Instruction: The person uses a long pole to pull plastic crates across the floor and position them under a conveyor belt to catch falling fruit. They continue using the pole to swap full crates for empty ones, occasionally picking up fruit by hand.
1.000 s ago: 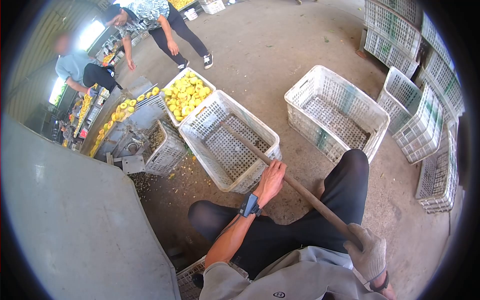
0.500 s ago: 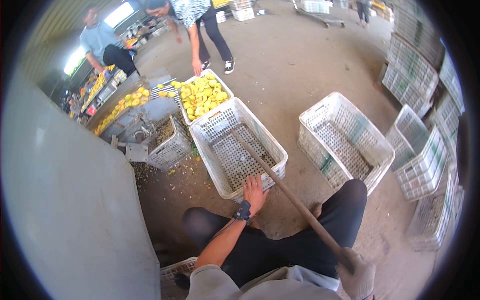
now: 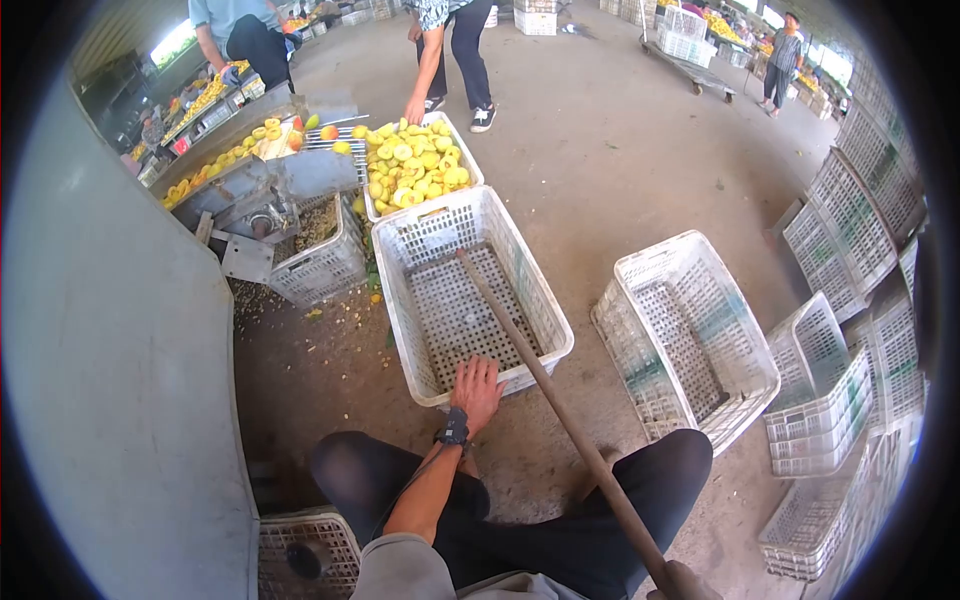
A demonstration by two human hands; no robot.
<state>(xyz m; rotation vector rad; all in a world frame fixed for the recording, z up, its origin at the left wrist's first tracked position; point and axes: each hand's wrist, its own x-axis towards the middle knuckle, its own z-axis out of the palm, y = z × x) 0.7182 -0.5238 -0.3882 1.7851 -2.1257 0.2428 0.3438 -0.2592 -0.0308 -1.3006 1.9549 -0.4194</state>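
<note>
Our left hand (image 3: pixel 477 390) rests with fingers spread on the near rim of the empty white crate (image 3: pixel 470 290). Our right hand (image 3: pixel 683 583), mostly cut off at the frame's edge, appears to grip the wooden pole (image 3: pixel 545 385), whose far end lies inside that crate.

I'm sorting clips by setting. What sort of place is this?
Likely a fruit packing or sorting shed: a crate of yellow fruit beside a sorting machine, with stacks of empty white crates on a concrete floor.
</note>
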